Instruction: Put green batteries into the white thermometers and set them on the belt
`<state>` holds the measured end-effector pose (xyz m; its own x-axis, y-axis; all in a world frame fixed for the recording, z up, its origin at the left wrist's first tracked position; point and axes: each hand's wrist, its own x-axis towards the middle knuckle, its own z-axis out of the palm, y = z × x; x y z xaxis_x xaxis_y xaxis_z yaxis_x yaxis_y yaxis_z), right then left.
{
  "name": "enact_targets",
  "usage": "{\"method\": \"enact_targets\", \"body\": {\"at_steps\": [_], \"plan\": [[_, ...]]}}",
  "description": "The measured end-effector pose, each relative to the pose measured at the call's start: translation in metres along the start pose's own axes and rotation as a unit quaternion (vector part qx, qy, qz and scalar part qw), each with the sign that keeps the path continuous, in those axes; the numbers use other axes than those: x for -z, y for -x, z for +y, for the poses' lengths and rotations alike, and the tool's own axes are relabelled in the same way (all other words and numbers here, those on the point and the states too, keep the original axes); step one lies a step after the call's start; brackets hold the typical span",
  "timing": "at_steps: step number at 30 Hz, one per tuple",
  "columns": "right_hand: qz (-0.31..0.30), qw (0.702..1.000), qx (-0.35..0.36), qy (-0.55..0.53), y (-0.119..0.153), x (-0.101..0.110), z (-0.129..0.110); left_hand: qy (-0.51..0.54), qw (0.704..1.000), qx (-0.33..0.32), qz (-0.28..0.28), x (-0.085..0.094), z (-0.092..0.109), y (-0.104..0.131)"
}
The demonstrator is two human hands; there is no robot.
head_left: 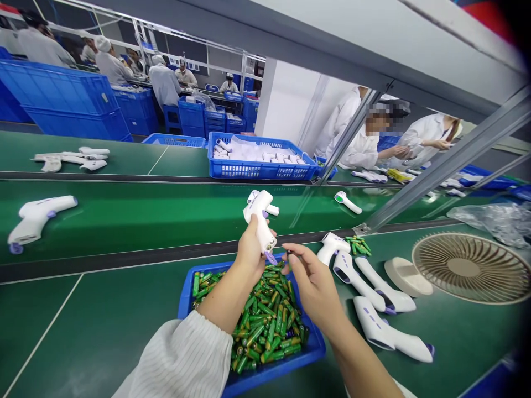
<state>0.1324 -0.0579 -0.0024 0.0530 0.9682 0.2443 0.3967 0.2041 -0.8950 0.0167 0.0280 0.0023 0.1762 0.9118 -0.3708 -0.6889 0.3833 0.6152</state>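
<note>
My left hand [249,249] grips a white forehead thermometer [262,224] with purple buttons over the tray. The purple battery cap [270,258] hangs open at the handle end, which faces my right hand [311,276]. Between the right thumb and fingers is pinched what looks like a battery [289,253]; only a small dark end shows. Below both hands, a blue tray [290,362] holds many loose green batteries [265,320]. To the right of my right hand lie several white thermometers [390,331], beside a small pile of green batteries [359,245].
On the green conveyor belt [166,213] lie more thermometers, one with its cap open [41,218]. A blue basket [263,169] of white parts stands behind it. At right are a beige fan [464,268], plastic bags [493,218] and a slanted metal post [435,166]. Several people work beyond.
</note>
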Motion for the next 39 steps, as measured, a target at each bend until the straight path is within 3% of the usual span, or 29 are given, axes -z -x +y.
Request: {"method": "enact_targets", "body": {"at_steps": [4,7,13,16,19,21,24,30,35,39], "plan": [[0.008,0.997,-0.022,-0.075,-0.008,-0.009,-0.001,-0.019,1.0,0.006,-0.004,-0.002,-0.005,0.002],[0.059,0.985,-0.071,-0.146,-0.013,-0.011,0.001,-0.041,0.999,-0.004,0.006,-0.003,-0.008,0.003],[0.145,0.989,0.011,-0.029,-0.017,-0.012,0.008,-0.059,0.998,0.003,0.028,-0.007,-0.013,0.006],[0.085,0.993,0.039,-0.074,-0.02,-0.009,0.01,-0.025,0.999,0.039,0.014,-0.007,-0.015,0.007],[0.025,0.989,0.129,-0.072,-0.022,-0.003,0.01,0.031,0.995,0.092,-0.014,-0.005,-0.014,0.006],[0.019,0.982,0.188,-0.024,-0.023,-0.001,0.008,0.063,0.99,0.118,-0.035,-0.003,-0.011,0.004],[0.023,0.975,0.22,0.03,-0.026,-0.003,0.008,0.093,0.986,0.136,-0.033,-0.002,-0.008,0.003],[0.074,0.979,0.183,-0.042,-0.037,-0.012,0.016,0.085,0.986,0.136,-0.037,-0.006,-0.011,0.005],[0.029,0.983,0.129,-0.127,-0.041,-0.017,0.028,0.049,0.996,0.055,0.053,-0.008,-0.015,0.01],[0.045,0.989,0.102,-0.095,-0.035,-0.018,0.03,-0.041,0.995,0.031,0.084,-0.003,-0.001,-0.002]]}}
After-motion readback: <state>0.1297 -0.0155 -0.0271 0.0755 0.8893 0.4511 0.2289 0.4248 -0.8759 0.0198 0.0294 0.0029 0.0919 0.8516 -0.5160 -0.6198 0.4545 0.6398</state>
